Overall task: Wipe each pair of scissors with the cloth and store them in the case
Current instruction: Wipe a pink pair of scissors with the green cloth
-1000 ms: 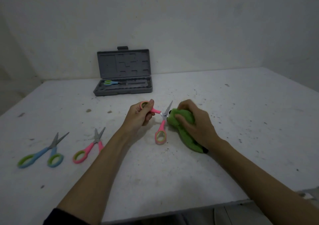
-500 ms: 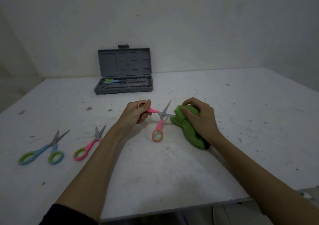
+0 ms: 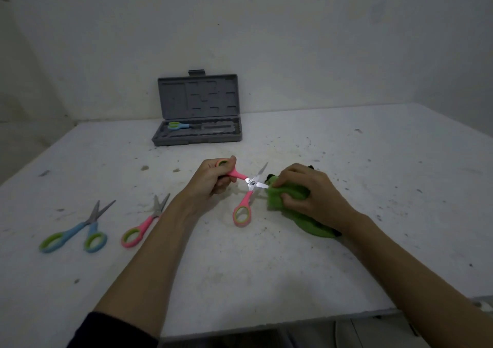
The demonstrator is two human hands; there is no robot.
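My left hand (image 3: 210, 178) grips one handle of a pink pair of scissors (image 3: 246, 195), which is spread wide open at the table's middle. Its other handle ring rests on the table. My right hand (image 3: 309, 190) clutches a green cloth (image 3: 285, 195) wrapped around the tip of the right-pointing blade; the other blade points up and away. A second pink pair (image 3: 145, 225) and a blue pair (image 3: 80, 230) lie at the left. The grey case (image 3: 198, 134) stands open at the back with a blue pair of scissors (image 3: 178, 125) inside.
The white table (image 3: 266, 267) is speckled with dirt. Its front edge runs close to my forearms, and a wall rises right behind the case. The second pink pair lies partly under my left forearm.
My right hand has slid the cloth along the blade toward its tip and back slightly. The held scissors have opened wider. The view has shifted a little.
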